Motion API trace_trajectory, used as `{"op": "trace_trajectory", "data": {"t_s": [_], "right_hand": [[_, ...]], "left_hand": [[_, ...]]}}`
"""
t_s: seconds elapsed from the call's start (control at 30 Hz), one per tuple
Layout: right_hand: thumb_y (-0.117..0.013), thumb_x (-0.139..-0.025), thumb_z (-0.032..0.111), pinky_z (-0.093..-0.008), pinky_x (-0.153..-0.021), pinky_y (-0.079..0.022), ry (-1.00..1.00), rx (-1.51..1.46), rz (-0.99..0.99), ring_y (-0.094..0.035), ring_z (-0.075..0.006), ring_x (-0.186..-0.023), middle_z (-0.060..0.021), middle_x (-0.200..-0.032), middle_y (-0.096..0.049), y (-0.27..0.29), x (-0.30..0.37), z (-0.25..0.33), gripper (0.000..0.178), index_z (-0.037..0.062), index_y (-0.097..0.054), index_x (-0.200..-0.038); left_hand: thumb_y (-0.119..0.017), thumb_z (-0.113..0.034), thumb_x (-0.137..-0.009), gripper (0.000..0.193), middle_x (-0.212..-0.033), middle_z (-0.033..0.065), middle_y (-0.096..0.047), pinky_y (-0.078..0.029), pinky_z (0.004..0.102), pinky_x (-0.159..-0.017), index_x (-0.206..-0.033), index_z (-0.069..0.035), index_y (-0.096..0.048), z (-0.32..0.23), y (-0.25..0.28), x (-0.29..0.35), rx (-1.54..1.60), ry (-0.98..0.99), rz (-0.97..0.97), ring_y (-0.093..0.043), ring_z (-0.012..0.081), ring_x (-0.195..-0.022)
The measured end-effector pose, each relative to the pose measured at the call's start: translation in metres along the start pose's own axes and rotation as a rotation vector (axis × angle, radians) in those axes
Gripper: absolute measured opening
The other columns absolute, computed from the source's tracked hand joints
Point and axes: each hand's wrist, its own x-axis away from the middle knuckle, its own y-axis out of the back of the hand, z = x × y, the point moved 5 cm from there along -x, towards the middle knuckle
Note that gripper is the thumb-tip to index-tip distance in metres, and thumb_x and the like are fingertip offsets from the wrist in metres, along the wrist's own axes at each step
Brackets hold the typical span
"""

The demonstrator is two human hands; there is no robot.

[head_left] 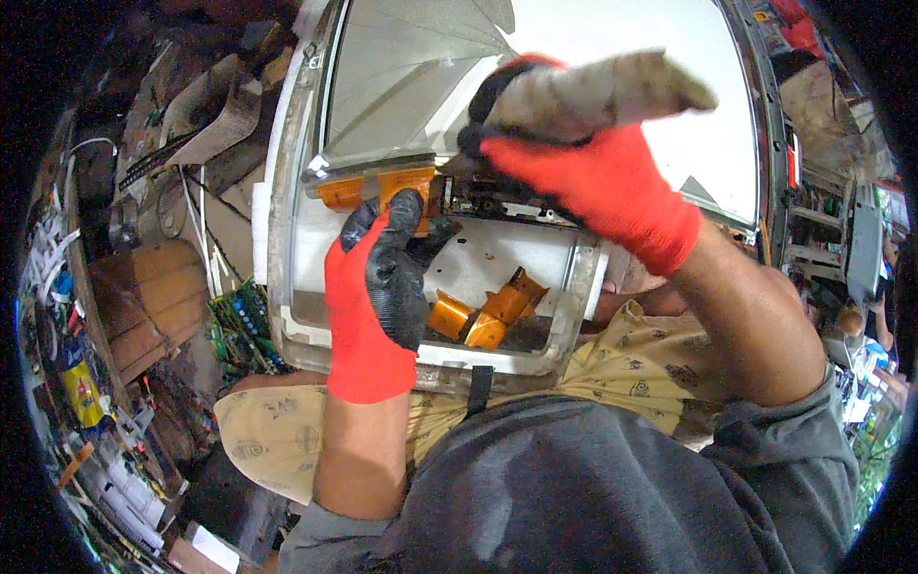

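From the head camera I see the nearest orange piece (413, 180) directly under the left hand (378, 287), lying along the lower edge of a cracked-looking grey sheet (402, 77) in a pale frame (295, 172) on the person's lap. Its long axis runs roughly left to right, with one tab hanging down toward the wearer, and it lies just beyond the left fingers, forward of that palm. From the right hand (598, 182) it lies to the left and nearer the body, so the left is clearly the closer hand. The left fingers are narrow, bent and pinched on the piece's hanging tab, the forearm coming almost straight up from below. The right fingers are closed around a pale, stained, tapered tool (612, 94), its blunt end pointing right; I cannot tell what its other end is, since the glove hides it, and the far tip is slightly blurred. That hand is raised over the sheet, elbow out to the right, forearm slanting up and left. A second orange piece (490, 316) lies loose in the frame's near section, to the right of the left wrist, touched by neither hand.
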Motion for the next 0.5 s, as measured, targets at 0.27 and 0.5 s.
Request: {"op": "trace_trajectory", "data": {"t_s": [0.27, 0.5], "right_hand": [[-0.078, -0.079, 0.020, -0.0256, -0.071, -0.051, -0.157, 0.025, 0.035, -0.064, -0.0106, -0.079, -0.0052, -0.096, -0.070, 0.019, -0.001, 0.024, 0.039, 0.0023, -0.066, -0.112], [-0.077, -0.082, 0.025, -0.0262, -0.055, -0.048, -0.349, -0.104, -0.054, -0.061, -0.0109, -0.068, -0.0040, -0.088, -0.068, 0.042, 0.006, 0.016, 0.037, 0.0026, -0.065, -0.109]], "left_hand": [[-0.059, -0.020, -0.097, 0.024, -0.102, 0.0106, -0.066, -0.057, 0.0334, -0.077, -0.109, 0.000, -0.062, 0.008, 0.002, 0.004, -0.230, 0.071, -0.001, -0.066, 0.0214, -0.090], [-0.059, -0.023, -0.097, 0.026, -0.105, 0.0110, -0.064, -0.058, 0.0321, -0.079, -0.109, 0.000, -0.062, 0.009, 0.007, 0.001, -0.318, -0.013, -0.004, -0.065, 0.0193, -0.089]]}}
